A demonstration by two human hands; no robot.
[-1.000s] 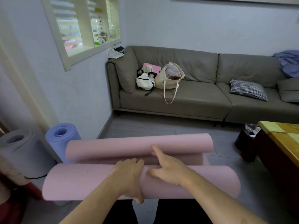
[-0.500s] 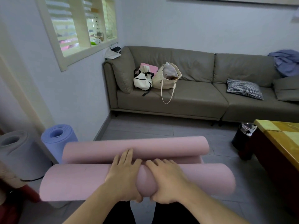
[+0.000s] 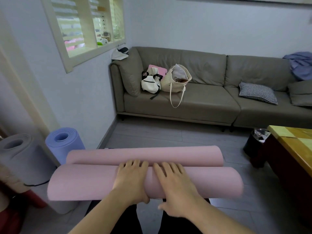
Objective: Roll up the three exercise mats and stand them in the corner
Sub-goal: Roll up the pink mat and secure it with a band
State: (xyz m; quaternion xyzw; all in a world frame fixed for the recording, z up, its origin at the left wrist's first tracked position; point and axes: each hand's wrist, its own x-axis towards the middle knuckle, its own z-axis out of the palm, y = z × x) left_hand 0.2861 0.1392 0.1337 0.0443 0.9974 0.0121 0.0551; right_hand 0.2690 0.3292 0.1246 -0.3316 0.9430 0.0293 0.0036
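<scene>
While the pink mat [image 3: 87, 183] lies crosswise under both palms, left hand [image 3: 130, 179] and right hand [image 3: 175, 181] side by side at mid-length, straight fingers [image 3: 168, 168] pressing forward toward its unrolled part [image 3: 143, 156].

Both forearms are bare all the way down, no sleeves, watch or rings on the left hand [image 3: 130, 181] or right hand [image 3: 175, 186], and just below them dark trousers [image 3: 125, 222] show.

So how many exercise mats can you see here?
3: a grey mat and a blue mat stand rolled by the left wall; the pink mat lies under both hands. None other shows.
</scene>
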